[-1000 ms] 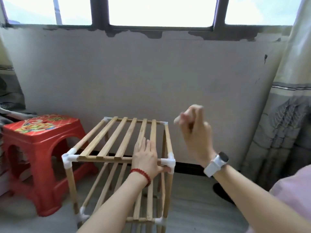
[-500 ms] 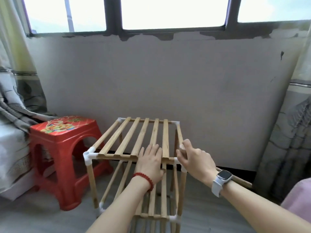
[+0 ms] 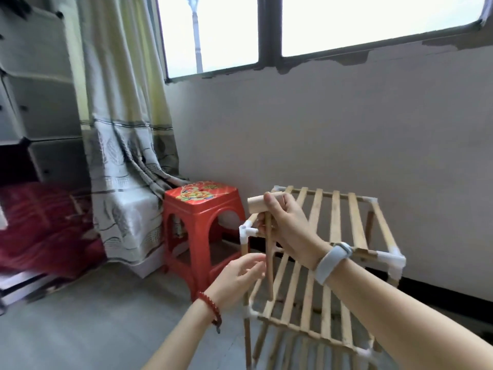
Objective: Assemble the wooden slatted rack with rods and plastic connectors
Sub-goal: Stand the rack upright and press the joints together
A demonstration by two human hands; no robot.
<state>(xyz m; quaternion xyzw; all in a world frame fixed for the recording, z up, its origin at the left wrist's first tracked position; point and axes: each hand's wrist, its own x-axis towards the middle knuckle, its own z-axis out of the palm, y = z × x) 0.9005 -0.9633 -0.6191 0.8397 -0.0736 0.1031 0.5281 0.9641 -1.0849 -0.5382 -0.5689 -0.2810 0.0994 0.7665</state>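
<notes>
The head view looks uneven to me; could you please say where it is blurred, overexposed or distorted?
Head view: the window is blown out to white; the left side, with the red bedding and curtain, is smeared by motion blur; the wide lens bends the window frame at the top right corner; the small wooden mallet in the right hand and the rack stay fairly sharp.

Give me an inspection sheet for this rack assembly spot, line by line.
Surface: grey floor; the rack stands on it.
Job's things: wooden slatted rack upright, white plastic connectors at its corners; small wooden mallet held head up.
Clutter: red plastic stool left of the rack.
Grips: right hand grips the mallet handle; left hand, fingers loosely curled, beside the handle's lower part; contact unclear.
Cables: nothing seen.
Surroundings: wall, window, curtain, red bedding.
</notes>
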